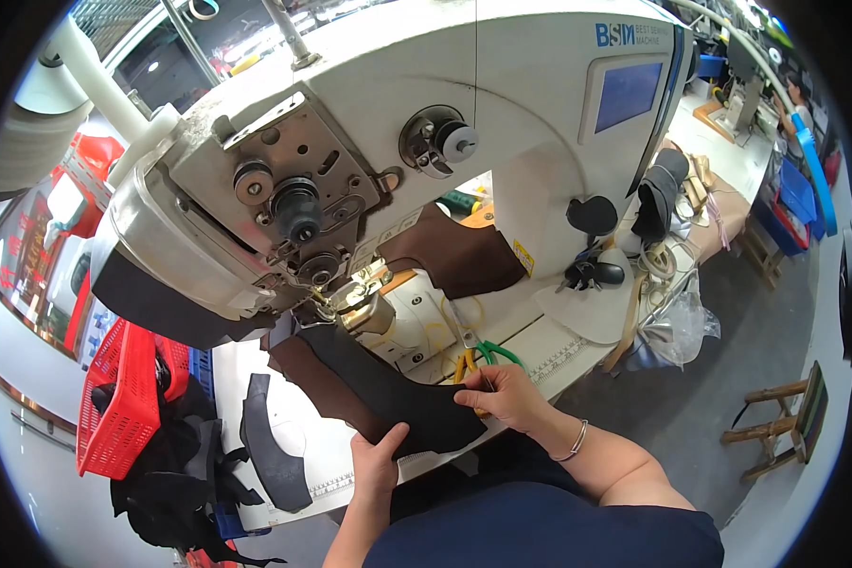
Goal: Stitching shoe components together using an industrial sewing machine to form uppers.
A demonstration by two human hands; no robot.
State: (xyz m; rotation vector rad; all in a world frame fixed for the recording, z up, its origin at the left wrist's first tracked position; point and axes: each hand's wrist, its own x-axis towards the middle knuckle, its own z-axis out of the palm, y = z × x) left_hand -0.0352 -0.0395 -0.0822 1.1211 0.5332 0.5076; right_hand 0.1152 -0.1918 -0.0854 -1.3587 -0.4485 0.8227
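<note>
While 2 hands [445, 426] grip it, dark leather piece [388, 393] lies curved.

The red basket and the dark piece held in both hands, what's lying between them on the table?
In the head view, a separate curved black piece lies on the white table between them.

The scene is bright and evenly lit, with daylight-like light coming from above and from the upper right, where the far workstations wash out pale. The white body of the sewing machine [502, 114] reflects softly without harsh glare; its blue screen [627, 95] stays readable in tone. Deep shadow sits under the machine head and over the dark leather piece [388, 388]. Fisheye distortion bends straight edges strongly toward the rim, and a black vignette rings the picture. The centre is sharp; the edges smear slightly
</note>
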